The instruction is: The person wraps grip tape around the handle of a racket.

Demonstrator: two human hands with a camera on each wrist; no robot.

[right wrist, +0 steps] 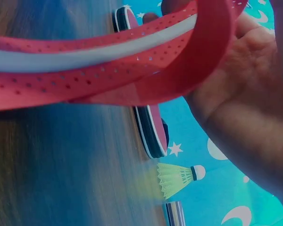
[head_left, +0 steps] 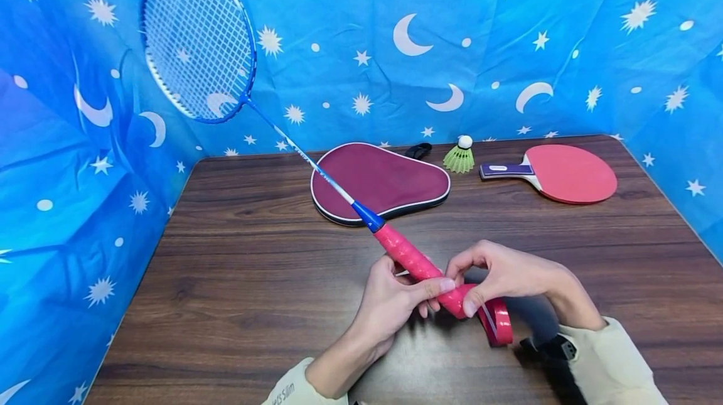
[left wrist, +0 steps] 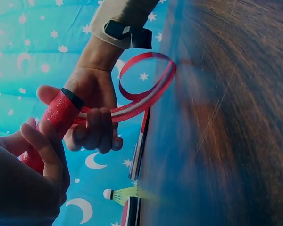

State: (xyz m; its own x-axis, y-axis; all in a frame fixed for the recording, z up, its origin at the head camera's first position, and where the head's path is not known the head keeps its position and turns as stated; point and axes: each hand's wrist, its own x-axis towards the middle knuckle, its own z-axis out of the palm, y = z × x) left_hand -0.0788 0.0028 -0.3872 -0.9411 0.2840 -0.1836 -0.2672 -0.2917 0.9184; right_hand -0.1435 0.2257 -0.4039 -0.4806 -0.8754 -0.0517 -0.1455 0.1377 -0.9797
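Note:
A blue and white badminton racket (head_left: pixel 368 216) is held up at a slant, its strung head raised at the upper left. Its handle is covered in red, perforated grip tape (head_left: pixel 407 254). My left hand (head_left: pixel 386 298) holds the handle from below, thumb along its top near the butt end. At that end my right hand (head_left: pixel 514 273) pinches the tape between thumb and fingers. A loose length of tape loops down from there; the left wrist view shows this red strip (left wrist: pixel 146 101) with a pale band along its inner side. A dark butt cap (left wrist: pixel 72 98) shows there too.
Behind the racket lies a maroon paddle case (head_left: pixel 384 179) with white piping. To its right a yellow-green shuttlecock (head_left: pixel 460 157) stands cork up, beside a red table-tennis paddle (head_left: pixel 573 174). Blue cloth with moons and stars (head_left: pixel 350 9) borders the brown wooden table (head_left: pixel 226 279).

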